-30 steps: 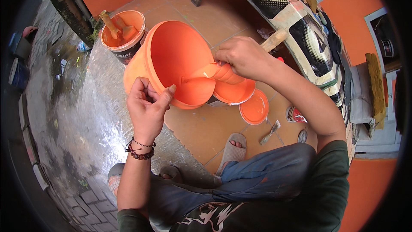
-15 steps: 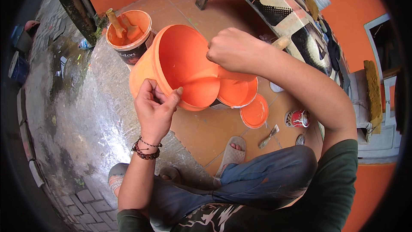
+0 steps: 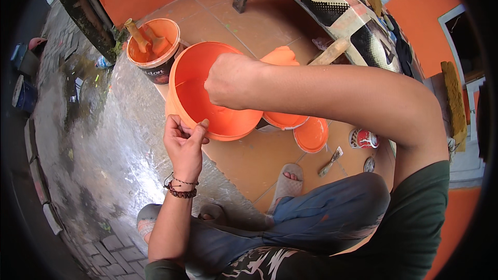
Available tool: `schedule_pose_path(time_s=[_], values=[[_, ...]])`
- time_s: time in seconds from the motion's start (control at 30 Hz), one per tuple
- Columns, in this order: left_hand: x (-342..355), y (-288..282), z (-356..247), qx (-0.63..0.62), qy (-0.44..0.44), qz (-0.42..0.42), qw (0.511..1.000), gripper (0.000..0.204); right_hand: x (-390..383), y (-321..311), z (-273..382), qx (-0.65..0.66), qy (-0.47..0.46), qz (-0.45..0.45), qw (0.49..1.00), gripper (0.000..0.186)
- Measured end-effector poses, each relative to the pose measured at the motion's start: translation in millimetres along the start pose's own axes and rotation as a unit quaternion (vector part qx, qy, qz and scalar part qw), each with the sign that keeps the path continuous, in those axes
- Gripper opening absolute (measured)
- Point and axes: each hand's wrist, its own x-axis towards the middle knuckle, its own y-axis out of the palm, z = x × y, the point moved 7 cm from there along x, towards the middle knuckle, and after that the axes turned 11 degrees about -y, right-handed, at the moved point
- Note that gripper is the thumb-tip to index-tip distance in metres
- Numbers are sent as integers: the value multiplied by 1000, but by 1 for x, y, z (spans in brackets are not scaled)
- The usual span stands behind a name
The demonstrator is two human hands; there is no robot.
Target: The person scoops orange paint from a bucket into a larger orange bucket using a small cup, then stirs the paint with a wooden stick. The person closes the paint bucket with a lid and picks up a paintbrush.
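My left hand (image 3: 185, 137) pinches the near rim of a large orange bucket (image 3: 179, 91), which tilts so its wet orange inside shows. My right hand (image 3: 231, 80) is closed like a fist, over and partly inside the bucket's mouth; anything in its grip is hidden from view. Beside the bucket, under my right forearm, a smaller can of orange paint (image 3: 285, 120) is partly covered. Behind the forearm, a wooden handle (image 3: 332, 53) sticks out near an orange-coated shape (image 3: 281, 56) that I cannot identify.
A paint pail (image 3: 154, 66) holding wooden-handled tools stands at the far left of the bucket. An orange-smeared lid (image 3: 311, 135), a flat brush (image 3: 331, 161) and a red can (image 3: 363, 138) lie on the tiles. A patterned bench (image 3: 332, 13) stands behind.
My right hand has moved left and down into the bucket's mouth. The bucket has tipped back more upright, with my left hand still on its rim.
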Motion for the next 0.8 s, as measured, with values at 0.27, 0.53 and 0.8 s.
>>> schedule_pose_path(time_s=[0.27,0.53,0.8], values=[[12,-25,29,-28,-21,-4,999,19,19,17,-1,16,29,12,999,10],[20,-42,68,-105,-110,-4,988,10,30,20,-8,36,14,12,999,8],[22,-44,85,-109,-134,6,985,8,34,23,-14,50,21,-3,999,11]])
